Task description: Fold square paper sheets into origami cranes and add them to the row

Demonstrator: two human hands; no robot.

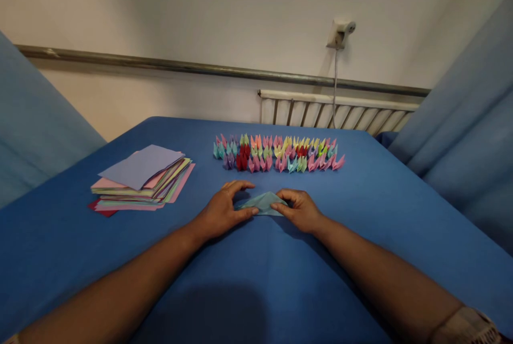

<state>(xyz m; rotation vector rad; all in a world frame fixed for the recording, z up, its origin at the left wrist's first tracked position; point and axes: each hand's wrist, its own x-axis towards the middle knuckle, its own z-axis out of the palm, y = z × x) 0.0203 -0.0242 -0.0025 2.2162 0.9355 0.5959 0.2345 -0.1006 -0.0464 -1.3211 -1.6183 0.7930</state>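
Paper (263,203), pale blue and folded, lies flat mid-table (360,237) before us. Sheet stack (140,181) sits far left. Our left hand (222,210) pinches the paper's left end. Folded pieces (276,154) stand in rows behind. Right hand (300,210) pinches the right end. We judge it light, thin, crease-prone: grip corners, press lightly.

Stack of coloured paper sheets (142,181), lilac uppermost, lying left on the blue counter (401,210). Rows of small folded paper pieces (278,154) standing at far centre. White radiator (336,114) and wall socket (340,33), cable hanging, showing beyond the far edge.
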